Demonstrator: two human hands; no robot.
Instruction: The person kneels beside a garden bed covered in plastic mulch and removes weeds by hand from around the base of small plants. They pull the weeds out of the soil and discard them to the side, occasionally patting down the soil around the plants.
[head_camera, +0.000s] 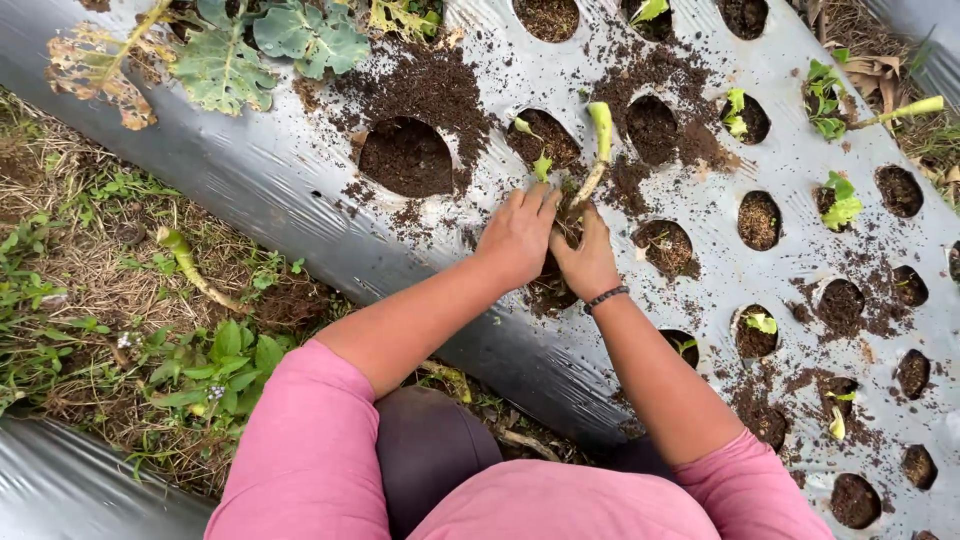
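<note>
Head view: you reached both arms forward from pink sleeves, forearms bare, and brought your hands together over one planting hole (553, 290) in the silver plastic sheet (300, 190). Your left hand (517, 235) lay palm down with the fingers curled against the base of a plant stalk (598, 150). Your right hand (585, 258), a dark beaded bracelet (606, 297) on its wrist, was closed around the lower end of that stalk, just beside the left. The stalk was pale green, cut blunt at the top, thick and slightly bent, and it rose from between your hands with soil clinging at its foot.

The sheet was smooth, glossy and creased, punched with rows of round holes filled with dark crumbly soil (405, 155). Loose soil was scattered across the plastic around the holes nearest your hands. Small light-green seedlings (840, 200) stood in several holes to the right. A broad, lobed, grey-green leaf (305, 35) lay at the top left, and dry straw with weeds (120, 270) covered the ground beside the sheet.
</note>
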